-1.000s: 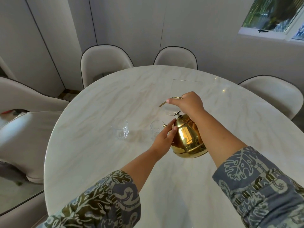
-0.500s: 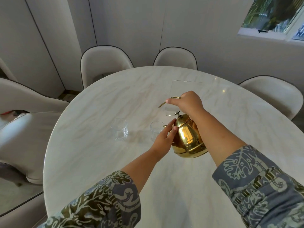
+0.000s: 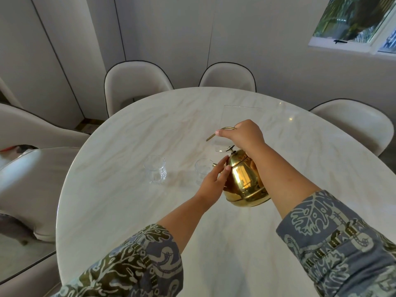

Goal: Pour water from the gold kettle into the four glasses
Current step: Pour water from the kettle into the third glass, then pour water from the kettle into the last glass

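Note:
The gold kettle (image 3: 244, 179) hangs tilted to the left above the marble table (image 3: 132, 206), its spout over a clear glass (image 3: 202, 168). My right hand (image 3: 244, 135) is shut on the kettle's curved handle from above. My left hand (image 3: 214, 181) rests flat against the kettle's left side, fingers together, and hides part of that glass. A second clear glass (image 3: 155, 171) stands to the left, apart from both hands. Only these two glasses are visible. I cannot tell whether water is flowing.
A clear flat sheet (image 3: 242, 116) stands or lies just behind the kettle handle. Cream chairs (image 3: 135, 82) ring the far and left sides of the table. A window (image 3: 351, 20) is at the upper right.
Hands and kettle hold almost the same pose across the frames; the view has shifted very slightly.

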Demonstrator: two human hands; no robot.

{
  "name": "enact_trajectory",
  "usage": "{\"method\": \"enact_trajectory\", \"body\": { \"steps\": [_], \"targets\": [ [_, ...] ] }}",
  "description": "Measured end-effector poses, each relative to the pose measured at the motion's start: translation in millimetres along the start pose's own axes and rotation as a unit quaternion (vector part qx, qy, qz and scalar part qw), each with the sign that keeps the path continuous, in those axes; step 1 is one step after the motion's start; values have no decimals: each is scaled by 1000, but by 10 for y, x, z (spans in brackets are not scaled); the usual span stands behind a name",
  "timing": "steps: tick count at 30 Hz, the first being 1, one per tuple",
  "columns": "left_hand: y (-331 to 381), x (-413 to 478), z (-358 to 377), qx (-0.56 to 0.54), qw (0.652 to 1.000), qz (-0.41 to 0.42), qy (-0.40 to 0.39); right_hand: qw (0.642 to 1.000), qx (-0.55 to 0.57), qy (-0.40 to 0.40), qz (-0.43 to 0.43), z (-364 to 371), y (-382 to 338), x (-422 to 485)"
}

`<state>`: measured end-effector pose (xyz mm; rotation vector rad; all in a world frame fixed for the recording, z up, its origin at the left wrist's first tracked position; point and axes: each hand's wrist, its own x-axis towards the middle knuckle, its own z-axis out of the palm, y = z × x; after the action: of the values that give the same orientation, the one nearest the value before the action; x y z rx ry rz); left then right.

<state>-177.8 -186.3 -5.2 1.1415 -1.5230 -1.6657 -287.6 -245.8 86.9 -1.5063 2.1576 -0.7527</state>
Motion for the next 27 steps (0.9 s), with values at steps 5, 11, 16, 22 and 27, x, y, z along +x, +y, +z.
{"method": "enact_trajectory", "body": {
  "steps": [5,11,16,22,27],
  "targets": [
    [-44,2,1,13,1000,7,-2,1000,12,21,1,2,71,-62],
    [-82,-27,-19,34,999,14,-10,996,61,59,-3,30,220,-185],
    [-134,-47,-23,65,997,25,-16,988,120,97,-8,50,345,-350],
    [-189,-110,-5,103,994,43,-6,968,205,148,-6,138,519,-562],
    [-200,-199,51,145,988,56,8,944,273,183,-3,195,634,-750]
  ]
}}
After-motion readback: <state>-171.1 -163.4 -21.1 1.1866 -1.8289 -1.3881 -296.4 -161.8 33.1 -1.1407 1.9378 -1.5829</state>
